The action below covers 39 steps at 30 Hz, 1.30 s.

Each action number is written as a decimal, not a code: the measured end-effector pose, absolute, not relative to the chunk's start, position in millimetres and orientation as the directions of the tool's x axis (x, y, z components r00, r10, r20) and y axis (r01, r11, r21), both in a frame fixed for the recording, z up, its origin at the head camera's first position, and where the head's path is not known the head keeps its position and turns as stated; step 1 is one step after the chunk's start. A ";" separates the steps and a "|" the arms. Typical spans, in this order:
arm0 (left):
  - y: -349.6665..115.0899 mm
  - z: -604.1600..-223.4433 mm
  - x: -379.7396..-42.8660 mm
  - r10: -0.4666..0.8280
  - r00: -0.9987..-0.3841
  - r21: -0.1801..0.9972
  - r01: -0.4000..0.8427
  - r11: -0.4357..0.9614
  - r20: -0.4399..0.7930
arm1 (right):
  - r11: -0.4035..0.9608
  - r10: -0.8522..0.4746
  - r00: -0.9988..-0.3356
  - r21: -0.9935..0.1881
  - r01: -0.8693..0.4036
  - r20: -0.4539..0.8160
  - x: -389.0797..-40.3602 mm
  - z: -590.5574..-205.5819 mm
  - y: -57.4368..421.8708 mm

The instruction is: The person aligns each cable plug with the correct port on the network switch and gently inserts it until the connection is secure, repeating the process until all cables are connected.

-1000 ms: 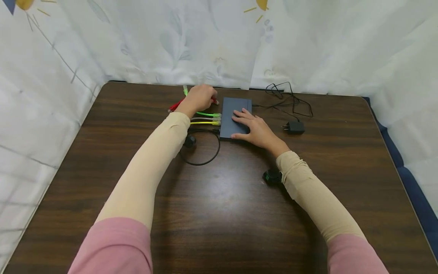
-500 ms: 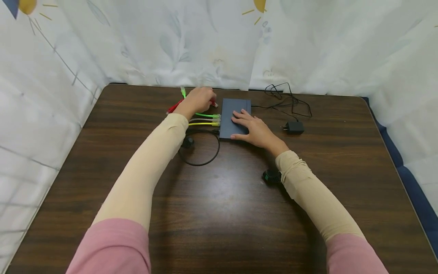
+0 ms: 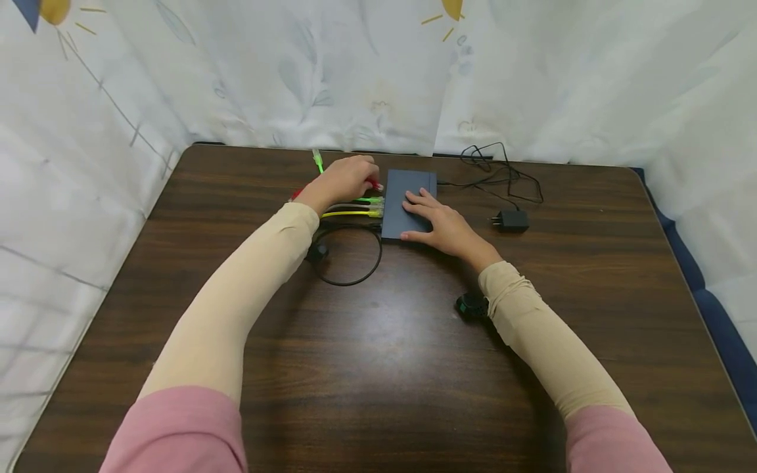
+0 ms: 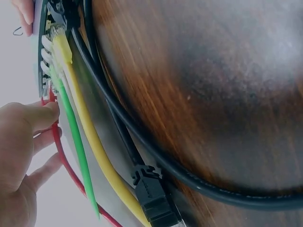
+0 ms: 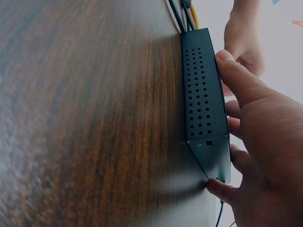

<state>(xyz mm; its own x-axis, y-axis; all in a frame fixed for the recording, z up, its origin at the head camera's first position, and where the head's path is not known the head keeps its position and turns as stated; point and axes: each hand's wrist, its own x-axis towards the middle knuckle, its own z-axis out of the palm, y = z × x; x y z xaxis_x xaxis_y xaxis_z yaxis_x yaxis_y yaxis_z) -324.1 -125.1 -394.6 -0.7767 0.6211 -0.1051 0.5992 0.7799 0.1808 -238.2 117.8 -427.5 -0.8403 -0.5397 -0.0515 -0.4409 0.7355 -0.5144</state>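
Note:
A dark blue-grey network switch (image 3: 393,220) lies flat on the table. My right hand (image 3: 440,226) rests on its top with the fingers spread. Beside its left edge, my left hand (image 3: 345,180) pinches a red Ethernet cable (image 4: 70,172) near the plug. In the left wrist view that plug is right at the row of ports; whether it is seated in one cannot be told. Green (image 4: 75,125), grey (image 3: 349,206) and yellow (image 4: 97,149) Ethernet cables, plus a black cable (image 4: 125,125), run from the same side. Vent holes show on the switch's near side in the right wrist view.
A black power adapter (image 3: 511,221) and a tangled thin cord (image 3: 508,174) lie right of the switch. The green cable's loose end (image 3: 318,159) points to the back edge. The black cable loops in front. A white patterned curtain (image 3: 378,72) stands behind the table.
My left hand has shifted slightly right and toward me, bringing the red plug up to the switch's port side. The right hand stays on the switch.

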 end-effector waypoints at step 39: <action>-111.1 -400.0 -316.2 0.553 -0.819 0.141 0.536 0.832 -0.154 | 0.727 -0.543 -0.837 -0.535 -0.430 -0.066 -237.3 -427.8 118.2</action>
<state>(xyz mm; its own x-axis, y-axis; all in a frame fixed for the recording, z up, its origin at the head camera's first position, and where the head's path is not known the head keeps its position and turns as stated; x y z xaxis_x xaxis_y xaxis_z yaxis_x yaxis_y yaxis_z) -316.2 -111.1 -400.0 -0.8187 0.5531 -0.1541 0.5358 0.8324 0.1413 -237.3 118.2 -427.8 -0.8369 -0.5434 -0.0661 -0.4297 0.7271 -0.5355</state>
